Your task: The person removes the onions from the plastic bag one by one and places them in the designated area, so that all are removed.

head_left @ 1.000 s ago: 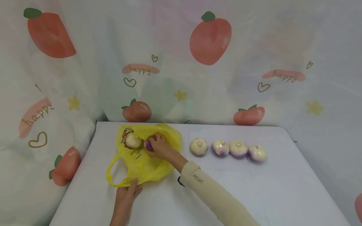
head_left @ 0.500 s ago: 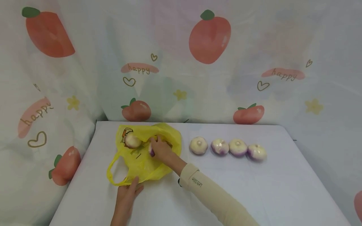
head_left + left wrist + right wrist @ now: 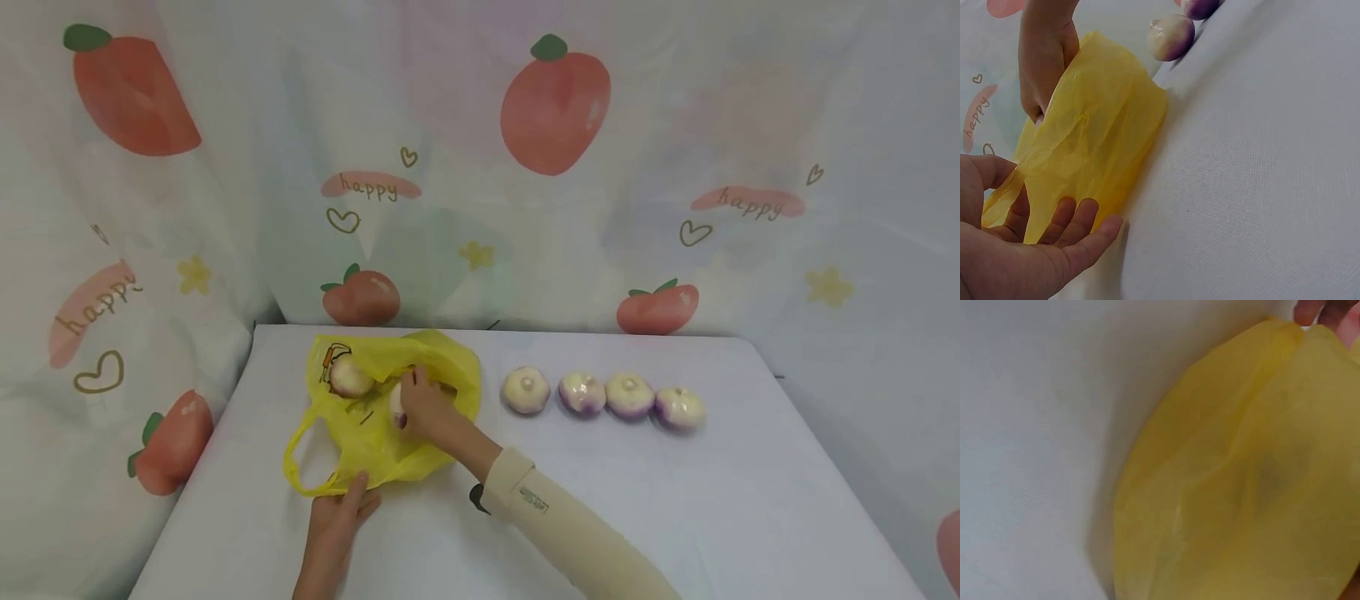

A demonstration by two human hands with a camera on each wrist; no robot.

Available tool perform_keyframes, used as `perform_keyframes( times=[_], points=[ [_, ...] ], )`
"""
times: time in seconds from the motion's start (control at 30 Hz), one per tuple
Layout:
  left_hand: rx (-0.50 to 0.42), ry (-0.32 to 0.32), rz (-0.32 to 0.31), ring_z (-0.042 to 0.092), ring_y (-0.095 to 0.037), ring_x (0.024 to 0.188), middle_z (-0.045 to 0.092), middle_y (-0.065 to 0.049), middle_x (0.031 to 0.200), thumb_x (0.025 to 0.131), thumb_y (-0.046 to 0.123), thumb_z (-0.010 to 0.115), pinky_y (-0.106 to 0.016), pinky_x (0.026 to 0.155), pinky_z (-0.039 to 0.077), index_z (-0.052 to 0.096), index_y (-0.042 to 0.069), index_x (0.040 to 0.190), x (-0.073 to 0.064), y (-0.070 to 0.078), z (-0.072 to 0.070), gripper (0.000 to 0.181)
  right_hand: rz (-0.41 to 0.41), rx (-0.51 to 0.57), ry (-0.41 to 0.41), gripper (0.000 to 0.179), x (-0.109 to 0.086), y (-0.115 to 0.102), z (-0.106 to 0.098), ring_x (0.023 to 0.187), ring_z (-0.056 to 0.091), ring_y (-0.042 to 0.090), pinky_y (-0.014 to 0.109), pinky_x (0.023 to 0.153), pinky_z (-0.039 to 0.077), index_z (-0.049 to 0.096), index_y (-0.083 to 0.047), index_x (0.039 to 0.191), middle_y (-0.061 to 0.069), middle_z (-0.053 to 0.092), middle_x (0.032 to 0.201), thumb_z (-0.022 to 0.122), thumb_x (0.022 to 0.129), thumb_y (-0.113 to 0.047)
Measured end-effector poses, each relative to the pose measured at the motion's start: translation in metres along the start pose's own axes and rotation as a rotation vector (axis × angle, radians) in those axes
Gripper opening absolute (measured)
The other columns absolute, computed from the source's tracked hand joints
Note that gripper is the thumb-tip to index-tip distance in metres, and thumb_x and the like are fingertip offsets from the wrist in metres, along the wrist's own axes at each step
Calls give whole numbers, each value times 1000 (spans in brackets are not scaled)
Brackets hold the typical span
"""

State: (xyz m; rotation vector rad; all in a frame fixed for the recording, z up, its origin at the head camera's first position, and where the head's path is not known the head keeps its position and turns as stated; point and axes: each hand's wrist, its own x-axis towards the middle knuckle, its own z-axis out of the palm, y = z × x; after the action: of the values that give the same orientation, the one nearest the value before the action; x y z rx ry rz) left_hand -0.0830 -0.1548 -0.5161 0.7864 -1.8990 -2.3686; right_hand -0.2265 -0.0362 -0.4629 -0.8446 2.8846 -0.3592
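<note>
A yellow plastic bag (image 3: pixel 375 454) lies on the white table, its mouth gaping toward the back. My left hand (image 3: pixel 333 517) pinches the bag's near edge by a handle, thumb on top; in the left wrist view the other fingers of the left hand (image 3: pixel 1029 250) lie loosely curled along the plastic. My right hand (image 3: pixel 431 408) reaches into the bag's mouth and grips a round white-and-purple bulb (image 3: pixel 397 406), mostly hidden behind the fingers. Another such bulb (image 3: pixel 350 377) rests on the bag, left of the right hand. The right wrist view is mostly filled by the bag (image 3: pixel 1241 487).
To the right of the bag, several more white-and-purple bulbs (image 3: pixel 525 390) sit in a row on the table (image 3: pixel 675 500). A patterned cloth (image 3: pixel 450 100) hangs behind the table and along its left side.
My right hand has carried its bulb slightly right and toward me, deeper into the bag's opening. The left hand keeps hold of the bag's edge, and the other bulbs have stayed in place.
</note>
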Motion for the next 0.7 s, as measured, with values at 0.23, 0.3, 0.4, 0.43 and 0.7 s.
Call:
perform_keyframes(
  times=[0.23, 0.3, 0.4, 0.43, 0.7],
  points=[
    [-14, -3, 3, 58, -22, 101, 42, -20, 131, 94, 27, 60, -37, 89, 53, 32, -1, 137, 0, -3, -1, 58, -89, 130, 139, 86, -15, -13, -14, 78, 52, 17, 15, 67, 50, 33, 6, 134, 18, 37, 119, 78, 69, -27],
    [-17, -8, 4, 58, -21, 101, 42, -19, 132, 94, 29, 60, -38, 89, 53, 31, 0, 137, 0, -3, -1, 59, -126, 152, 184, 86, -19, -15, -13, 84, 52, 17, 13, 73, 50, 34, 6, 134, 18, 38, 120, 78, 69, -30],
    [-25, -19, 14, 58, -21, 101, 42, -18, 131, 94, 28, 60, -38, 90, 53, 31, 1, 137, 0, -4, -2, 59, -170, 193, 238, 82, -25, -18, -10, 87, 53, 16, 12, 76, 50, 38, 5, 131, 17, 39, 121, 77, 69, -32],
    [-27, -21, 19, 58, -21, 101, 43, -18, 131, 94, 28, 59, -38, 90, 53, 31, 1, 137, 0, -4, -2, 58, -178, 213, 248, 82, -27, -19, -10, 87, 53, 16, 11, 75, 50, 39, 4, 131, 16, 38, 121, 78, 68, -32],
    [-36, -41, 50, 58, -23, 101, 45, -14, 127, 95, 25, 58, -39, 90, 52, 32, 2, 136, -2, -5, -1, 54, -179, 402, 313, 81, -43, -20, -13, 86, 55, 15, 12, 74, 51, 39, -2, 131, 14, 35, 126, 79, 67, -30]
  ],
)
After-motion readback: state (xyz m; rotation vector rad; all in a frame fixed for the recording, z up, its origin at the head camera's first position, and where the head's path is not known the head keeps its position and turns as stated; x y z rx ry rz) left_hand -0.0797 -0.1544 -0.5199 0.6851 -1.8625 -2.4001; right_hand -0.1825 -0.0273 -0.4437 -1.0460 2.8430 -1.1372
